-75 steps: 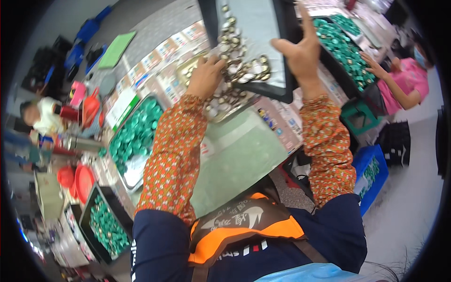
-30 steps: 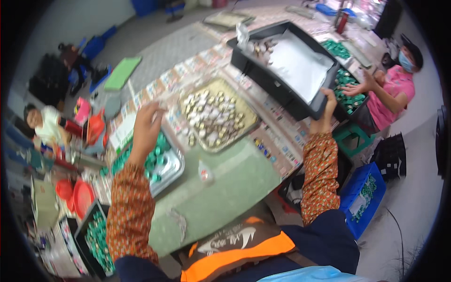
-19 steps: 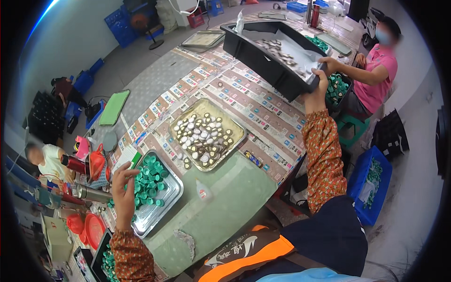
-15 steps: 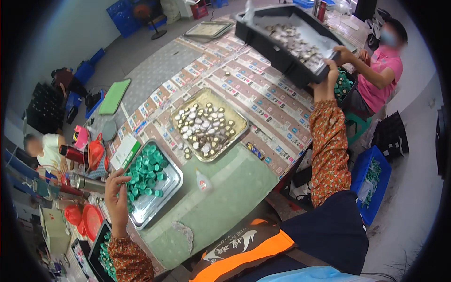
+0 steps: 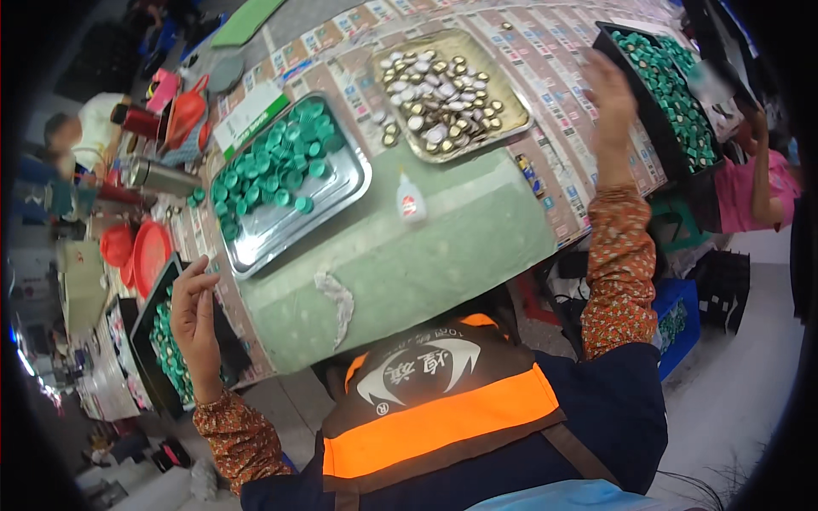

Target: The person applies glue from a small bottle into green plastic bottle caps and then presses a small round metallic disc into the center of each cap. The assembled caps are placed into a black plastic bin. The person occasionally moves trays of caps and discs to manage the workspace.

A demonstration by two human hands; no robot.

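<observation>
From here I see the left grip (image 5: 196, 322) half-curled and empty, a silver tray (image 5: 328, 192) of green caps (image 5: 277, 162) ahead to its right, and the right grip (image 5: 612, 102) blurred, loosely spread, seemingly empty, a cream tray (image 5: 474, 51) of discs (image 5: 439, 98) to its left.

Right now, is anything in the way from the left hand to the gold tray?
Yes: the silver tray holding green caps lies on the table between the left hand and the gold tray.
</observation>
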